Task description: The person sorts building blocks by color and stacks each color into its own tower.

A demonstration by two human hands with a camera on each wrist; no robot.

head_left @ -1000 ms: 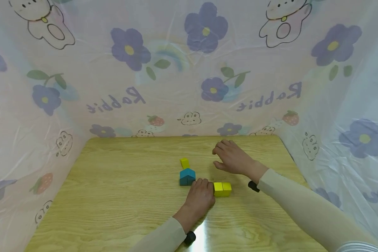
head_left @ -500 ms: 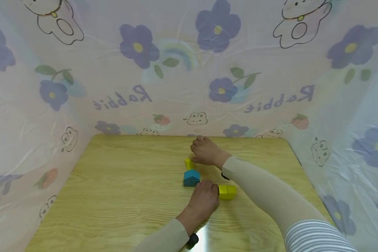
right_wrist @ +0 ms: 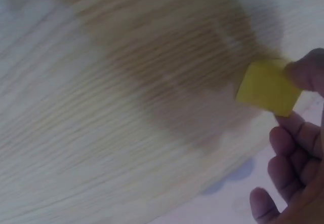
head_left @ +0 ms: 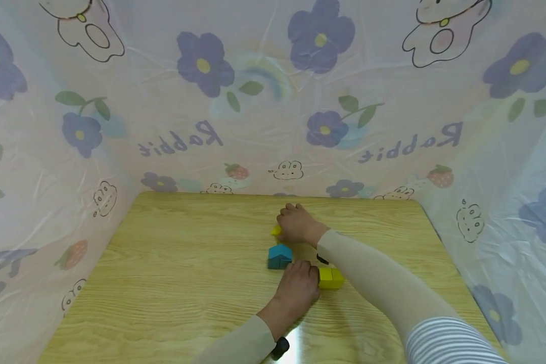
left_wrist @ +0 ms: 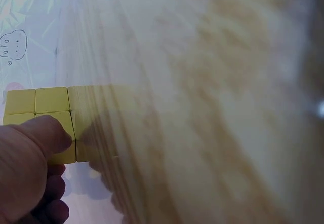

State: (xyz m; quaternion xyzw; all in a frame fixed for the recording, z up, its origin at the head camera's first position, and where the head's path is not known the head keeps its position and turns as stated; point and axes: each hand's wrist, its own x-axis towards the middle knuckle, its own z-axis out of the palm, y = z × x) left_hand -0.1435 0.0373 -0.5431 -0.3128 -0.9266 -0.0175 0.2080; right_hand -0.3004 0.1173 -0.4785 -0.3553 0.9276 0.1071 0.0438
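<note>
My left hand (head_left: 298, 287) grips a row of yellow blocks (head_left: 330, 278) standing on the table. In the left wrist view the thumb lies across the near face of these yellow blocks (left_wrist: 52, 100), with fingers curled behind. Farther back, my right hand (head_left: 294, 224) pinches a single yellow block (right_wrist: 268, 88) between thumb and fingertip; the other fingers are loosely curled. Only a corner of that block shows past the hand in the head view. Between the two hands sits a blue house-shaped block (head_left: 279, 257), close to the left fingertips.
The wood-grain table (head_left: 186, 263) spreads out on both sides of the hands. A patterned curtain (head_left: 255, 126) rises at its back edge and along its sides.
My right hand has travelled left to the lone yellow block and taken hold of it. The left hand keeps its grip on the yellow row. The head view has shifted slightly.
</note>
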